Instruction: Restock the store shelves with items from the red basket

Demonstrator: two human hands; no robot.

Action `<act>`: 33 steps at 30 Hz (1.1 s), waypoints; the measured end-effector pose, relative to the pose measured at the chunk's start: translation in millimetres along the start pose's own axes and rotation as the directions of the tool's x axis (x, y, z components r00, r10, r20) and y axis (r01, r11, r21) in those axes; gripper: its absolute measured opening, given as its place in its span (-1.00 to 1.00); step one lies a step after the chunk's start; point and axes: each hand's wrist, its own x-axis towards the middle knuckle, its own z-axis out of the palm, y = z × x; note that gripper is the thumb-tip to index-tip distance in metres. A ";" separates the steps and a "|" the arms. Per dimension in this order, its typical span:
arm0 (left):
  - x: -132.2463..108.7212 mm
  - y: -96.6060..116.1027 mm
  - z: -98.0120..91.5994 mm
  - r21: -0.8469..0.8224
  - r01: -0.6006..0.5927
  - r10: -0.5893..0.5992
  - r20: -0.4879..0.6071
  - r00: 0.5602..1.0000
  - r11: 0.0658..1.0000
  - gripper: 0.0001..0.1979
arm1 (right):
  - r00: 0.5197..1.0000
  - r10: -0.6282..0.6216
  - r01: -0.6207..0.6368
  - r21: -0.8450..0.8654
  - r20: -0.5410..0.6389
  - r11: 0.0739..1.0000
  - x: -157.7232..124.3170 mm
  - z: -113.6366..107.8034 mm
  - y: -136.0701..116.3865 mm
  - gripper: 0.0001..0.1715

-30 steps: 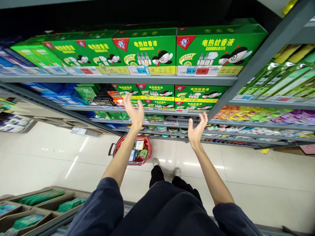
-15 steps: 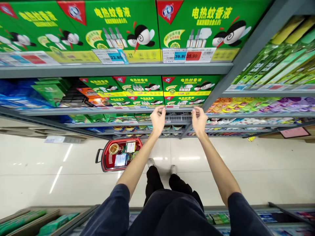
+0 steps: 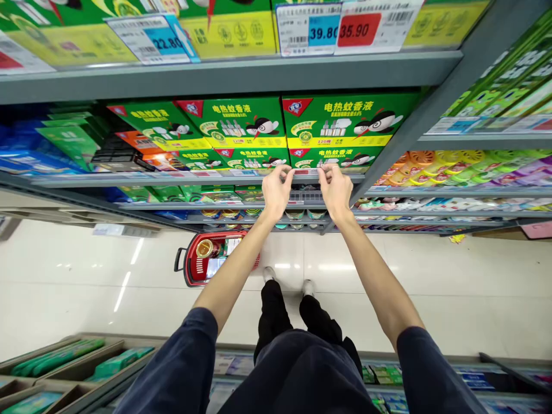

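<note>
My left hand (image 3: pixel 276 192) is at the front edge of a middle shelf, its thumb and index finger pinched at the left end of a small price label (image 3: pixel 305 172). At the label's right end, my right hand (image 3: pixel 336 192) has its fingers bent and pinched in the same way. The label lies along the grey shelf edge (image 3: pixel 224 180). Just behind my fingers stand green and yellow mosquito-repellent liquid boxes (image 3: pixel 340 123), stacked in two layers. My fingertips partly cover the lower boxes.
A red shopping basket (image 3: pixel 188 265) with jars and packs stands on the floor by my left foot. Larger price tags (image 3: pixel 360 31) hang on the shelf above. Colourful round items (image 3: pixel 431 167) fill the shelf to the right. Another shelf (image 3: pixel 81 336) runs behind me.
My view has moved closer to the shelf. Both hands have come nearer each other, my right hand moving left, and their fingertips are now at the label's ends.
</note>
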 end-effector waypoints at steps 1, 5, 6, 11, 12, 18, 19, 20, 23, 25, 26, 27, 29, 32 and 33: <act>0.9 1.6 -0.1 0.005 0.000 0.000 -0.003 1.000 1.000 -0.87 | 1.000 -0.003 0.003 0.003 -0.006 1.000 0.1 0.8 -0.2 -0.64; 2.0 9.2 -3.7 0.035 0.009 -0.009 -0.002 1.000 0.999 -0.88 | 0.999 -0.014 0.015 0.010 -0.029 1.000 -0.4 2.1 -1.9 -0.59; 2.1 10.5 -4.9 0.044 0.010 -0.011 0.003 1.000 0.999 -0.87 | 0.999 -0.015 0.016 0.007 -0.033 1.000 -0.6 2.4 -2.2 -0.58; 8.5 10.8 -6.3 0.092 -0.007 0.006 0.009 1.000 0.996 -0.85 | 0.998 -0.017 0.017 -0.002 -0.057 1.000 0.7 4.2 -1.6 -0.52; 9.4 10.5 -5.4 0.090 -0.010 0.009 0.005 1.000 0.996 -0.84 | 0.998 -0.018 0.019 0.009 -0.060 1.000 0.5 4.2 -0.6 -0.51; -55.1 2.5 -12.3 -0.127 0.054 -0.045 0.069 0.997 0.990 -0.73 | 1.000 0.023 -0.020 0.161 -0.012 0.987 -54.5 -2.4 18.9 -0.51; -81.2 -3.2 -19.1 -0.139 0.172 -0.156 0.117 0.981 0.975 -0.71 | 0.997 0.066 -0.071 0.189 0.031 0.979 -77.5 -2.8 24.6 -0.49; -110.4 -10.6 -28.5 -0.106 0.326 -0.302 0.193 0.933 0.939 -0.70 | 0.988 0.127 -0.143 0.196 0.092 0.970 -104.0 -2.6 30.5 -0.45; -205.1 -40.9 -74.8 0.040 0.599 -0.573 0.349 0.741 0.799 -0.75 | 0.841 0.274 -0.353 0.088 0.466 0.932 -193.9 0.7 43.4 -0.35; -264.3 -63.0 -119.6 0.088 0.709 -0.694 0.319 0.645 0.700 -0.65 | 0.752 0.272 -0.372 0.046 0.601 0.927 -250.7 2.2 42.8 -0.37; -290.1 -74.2 -144.3 0.105 0.759 -0.751 0.282 0.597 0.643 -0.61 | 0.718 0.275 -0.381 0.029 0.640 0.924 -275.3 2.5 38.7 -0.39; -312.1 -85.9 -169.1 0.113 0.799 -0.797 0.242 0.554 0.590 -0.58 | 0.687 0.278 -0.386 0.013 0.671 0.922 -296.3 2.8 31.9 -0.41; -339.6 -112.7 -214.3 0.101 0.855 -0.856 0.172 0.488 0.508 -0.53 | 0.644 0.292 -0.402 -0.012 0.707 0.915 -326.1 5.5 10.9 -0.48; -320.9 -158.2 -257.7 0.036 0.870 -0.866 0.122 0.485 0.492 -0.44 | 0.634 0.304 -0.425 -0.007 0.711 0.905 -332.8 21.2 -33.5 -0.53; -296.3 -170.3 -264.3 0.009 0.855 -0.849 0.119 0.514 0.519 -0.44 | 0.648 0.300 -0.429 0.010 0.700 0.903 -323.5 29.6 -50.0 -0.52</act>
